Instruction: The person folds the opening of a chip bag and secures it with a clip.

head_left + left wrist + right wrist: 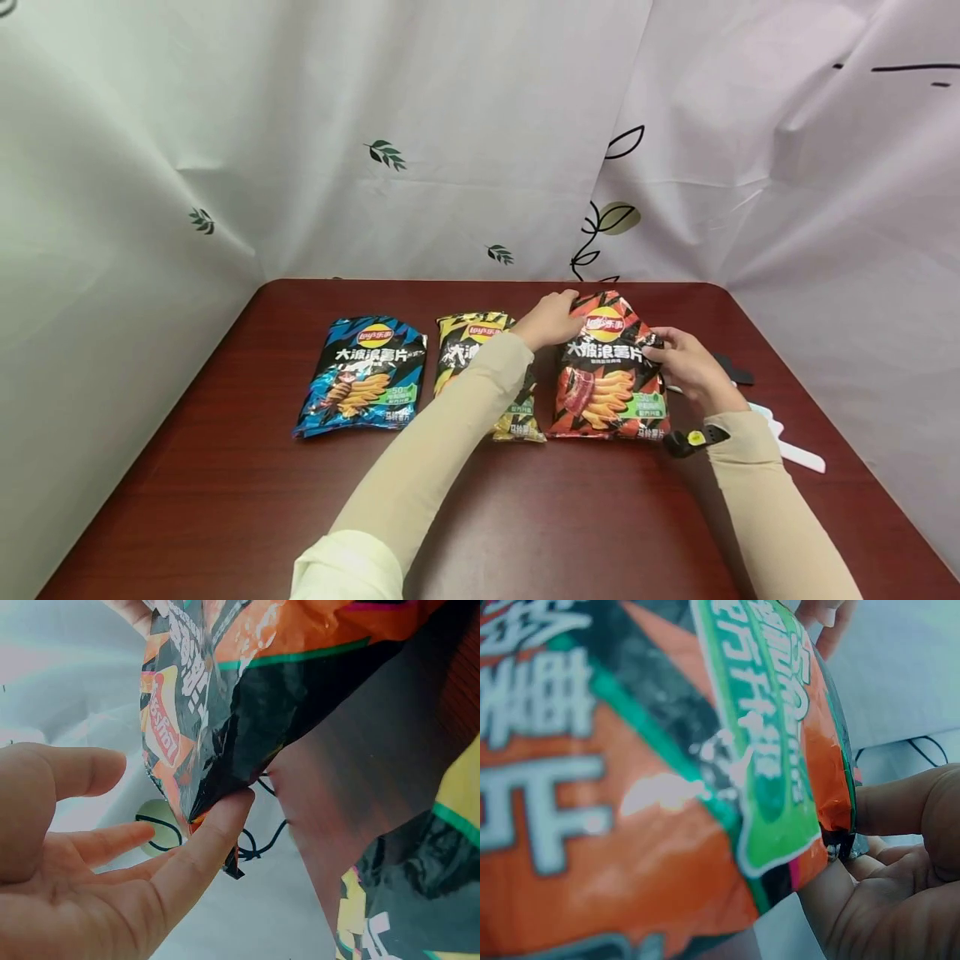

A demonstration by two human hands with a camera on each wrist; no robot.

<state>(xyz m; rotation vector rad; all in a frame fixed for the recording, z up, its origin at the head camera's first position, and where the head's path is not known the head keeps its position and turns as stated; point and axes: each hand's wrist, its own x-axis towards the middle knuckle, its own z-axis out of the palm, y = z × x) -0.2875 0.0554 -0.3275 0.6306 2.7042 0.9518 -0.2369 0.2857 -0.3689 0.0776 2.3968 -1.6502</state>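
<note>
A red-and-black bag of potato chips [604, 375] is at the right end of a row of bags, its upper part tipped up. My right hand [692, 367] pinches its right edge; in the right wrist view the thumb [900, 804] lies on the front and the fingers go behind. My left hand [551, 320] is at the upper left corner. The left wrist view shows its fingers [187, 889] spread and fairly straight, one fingertip touching the corner, the thumb apart from the bag. A yellow chip bag [459, 340] lies partly hidden under my left forearm.
A blue chip bag [367, 375] lies at the left of the row on the dark red table [247, 500]. White objects [798, 456] and a dark flat piece [735, 371] lie beyond my right wrist. A pale curtain [465, 108] hangs behind the table.
</note>
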